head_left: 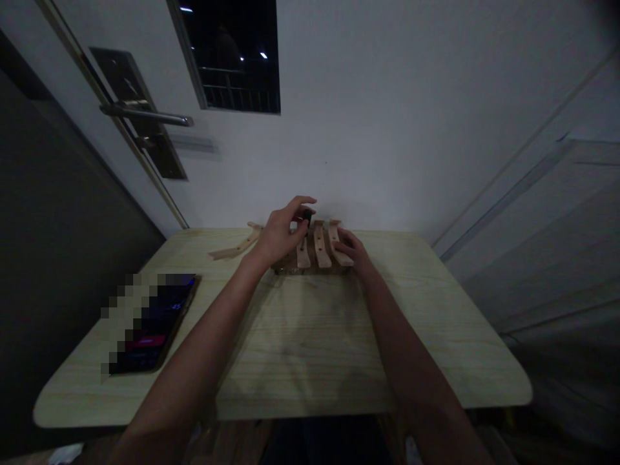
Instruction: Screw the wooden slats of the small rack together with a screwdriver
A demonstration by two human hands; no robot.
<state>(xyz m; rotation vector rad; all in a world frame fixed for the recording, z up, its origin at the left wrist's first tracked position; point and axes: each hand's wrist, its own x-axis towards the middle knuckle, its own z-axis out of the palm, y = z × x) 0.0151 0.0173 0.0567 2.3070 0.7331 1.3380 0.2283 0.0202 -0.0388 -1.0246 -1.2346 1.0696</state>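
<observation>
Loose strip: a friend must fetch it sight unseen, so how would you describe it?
Start with the pale table and look near its far edge, just left of the person's left hand. The loose strip there is bent wood, lying slantwise. It is off the board, where similar strips sit side by side.

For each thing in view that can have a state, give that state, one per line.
Left hand: pinching dark object
Right hand: touching rightmost strip
Three wooden strips: side by side on base
Separate wooden piece: on table
Phone: flat, screen lit
Door handle: roughly horizontal
Window: dark
</observation>
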